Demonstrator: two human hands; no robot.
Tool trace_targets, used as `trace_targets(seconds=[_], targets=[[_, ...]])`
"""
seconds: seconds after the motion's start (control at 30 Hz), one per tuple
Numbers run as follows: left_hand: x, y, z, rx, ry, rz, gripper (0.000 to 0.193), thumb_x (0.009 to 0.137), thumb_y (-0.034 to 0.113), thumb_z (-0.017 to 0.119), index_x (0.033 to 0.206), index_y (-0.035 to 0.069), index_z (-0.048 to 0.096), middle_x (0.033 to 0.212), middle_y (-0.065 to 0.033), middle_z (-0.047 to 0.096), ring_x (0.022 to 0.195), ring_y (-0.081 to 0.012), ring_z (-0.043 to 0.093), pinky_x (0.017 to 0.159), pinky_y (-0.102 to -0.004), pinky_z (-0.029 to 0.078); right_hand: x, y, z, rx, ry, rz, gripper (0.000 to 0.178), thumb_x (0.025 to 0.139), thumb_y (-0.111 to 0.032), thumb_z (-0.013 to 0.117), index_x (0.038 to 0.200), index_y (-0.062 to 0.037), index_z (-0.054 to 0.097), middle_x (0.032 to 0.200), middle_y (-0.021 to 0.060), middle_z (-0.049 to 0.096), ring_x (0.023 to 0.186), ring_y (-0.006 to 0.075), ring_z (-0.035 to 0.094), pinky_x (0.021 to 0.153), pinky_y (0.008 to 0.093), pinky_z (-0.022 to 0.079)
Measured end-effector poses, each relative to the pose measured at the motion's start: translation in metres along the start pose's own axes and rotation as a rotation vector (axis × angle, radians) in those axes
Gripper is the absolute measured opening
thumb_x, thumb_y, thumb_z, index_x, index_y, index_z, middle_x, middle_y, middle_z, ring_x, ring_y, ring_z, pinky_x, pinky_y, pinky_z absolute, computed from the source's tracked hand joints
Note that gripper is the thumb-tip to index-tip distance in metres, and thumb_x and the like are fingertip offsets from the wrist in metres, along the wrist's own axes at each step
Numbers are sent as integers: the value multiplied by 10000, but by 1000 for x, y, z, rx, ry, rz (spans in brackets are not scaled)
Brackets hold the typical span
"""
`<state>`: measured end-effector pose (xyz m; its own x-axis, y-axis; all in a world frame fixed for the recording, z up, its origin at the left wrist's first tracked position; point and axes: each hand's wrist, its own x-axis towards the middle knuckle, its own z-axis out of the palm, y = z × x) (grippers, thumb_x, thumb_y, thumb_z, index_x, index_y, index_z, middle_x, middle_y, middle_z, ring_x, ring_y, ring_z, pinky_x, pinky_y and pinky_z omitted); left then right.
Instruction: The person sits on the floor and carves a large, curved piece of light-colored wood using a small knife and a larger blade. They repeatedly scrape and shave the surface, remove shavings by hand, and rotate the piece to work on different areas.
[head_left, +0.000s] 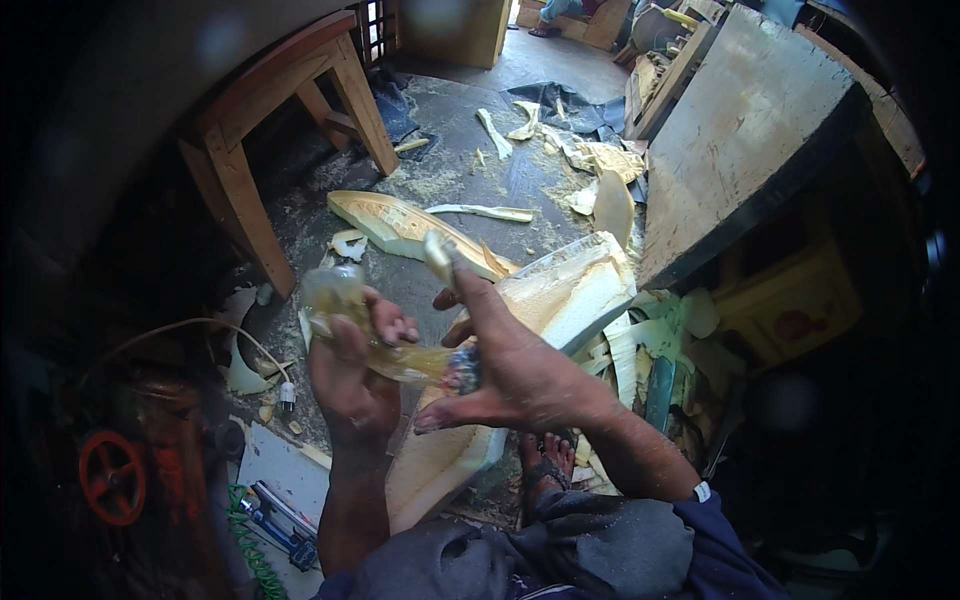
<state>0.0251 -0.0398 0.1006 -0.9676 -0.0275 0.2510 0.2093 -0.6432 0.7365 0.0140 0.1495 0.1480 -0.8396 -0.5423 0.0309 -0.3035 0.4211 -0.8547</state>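
Grey floor (440,120) is running under everything, dusty and littered. Big worn panel (745,150) is leaning at the right, closing off that side. Wooden stool-like frame (235,135) is standing at the upper left, its legs taking up floor space. Long pale foam block (585,290) is slanting up from between the knees; the forearms and hands are hiding part of it. Machine with a red handwheel (112,477) is sitting in shadow at the lower left, yellow container (785,305) at the right, mostly in the dark. Curved foam piece (395,222) is lying beyond the hands, foam scraps (610,160) scattering up to the panel. Sandalled foot (548,465) is resting beside the block.

Right hand (525,375) is reaching across the block, fingers and thumb spreading apart. Left hand (350,375) is blurring but curling around a yellowish translucent thing (410,363); I'm not making out what it is. That thing is hovering above the block, between the hands, its multicoloured end sitting in the right hand's gap; can't tell if the palm is pressing it. Blue tool (285,535) is lying lower left, green coiled hose (243,510) beside it. White plug (287,396) is dangling on its cable left of the left forearm.
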Motion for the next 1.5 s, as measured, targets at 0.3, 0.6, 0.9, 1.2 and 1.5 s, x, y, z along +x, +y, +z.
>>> trace_targets(seconds=[0.3, 0.6, 0.9, 1.2, 1.5], targets=[[0, -19, 1, -318, 54, -107, 610, 1059, 597, 422, 1390, 87, 473, 950, -101, 626, 970, -255, 627, 1019, -506, 483, 0, 11, -1, 528, -29, 186, 1145, 886, -90, 825, 1640, -91, -37, 1300, 190, 543, 1312, 311, 565, 1047, 405, 528], [10, 11, -24, -277, 496, -55, 462, 1047, 647, 423, 1090, 192, 488, 651, 23, 372, 516, -127, 412, 575, -338, 441, -16, 14, 42, 494, 312, 157, 619, 1015, -143, 666, 1541, 6, 377, 1420, 151, 520, 1357, 259, 518, 1159, 426, 419], [8, 30, -47, -191, 632, 24, 464, 1076, 601, 421, 938, 161, 482, 575, 40, 284, 426, -79, 290, 403, -247, 304, -22, 11, 80, 706, 43, 340, 344, 1063, -157, 596, 1316, 73, 622, 1131, 108, 595, 975, 165, 667, 789, 301, 613], [7, 27, -28, -32, 638, 47, 471, 1093, 577, 379, 901, 153, 448, 535, 40, 274, 389, -85, 255, 368, -260, 308, -21, 18, 90, 754, 3, 355, 313, 1037, -184, 631, 1230, 55, 687, 1034, 80, 604, 919, 139, 668, 800, 285, 564], [7, 1, -31, -203, 614, -79, 498, 1076, 627, 361, 944, 163, 483, 544, 24, 299, 401, -118, 301, 414, -292, 346, -44, 59, 26, 993, 71, 379, 310, 1030, -198, 639, 1234, 32, 682, 964, 23, 626, 837, 106, 633, 799, 273, 540]])
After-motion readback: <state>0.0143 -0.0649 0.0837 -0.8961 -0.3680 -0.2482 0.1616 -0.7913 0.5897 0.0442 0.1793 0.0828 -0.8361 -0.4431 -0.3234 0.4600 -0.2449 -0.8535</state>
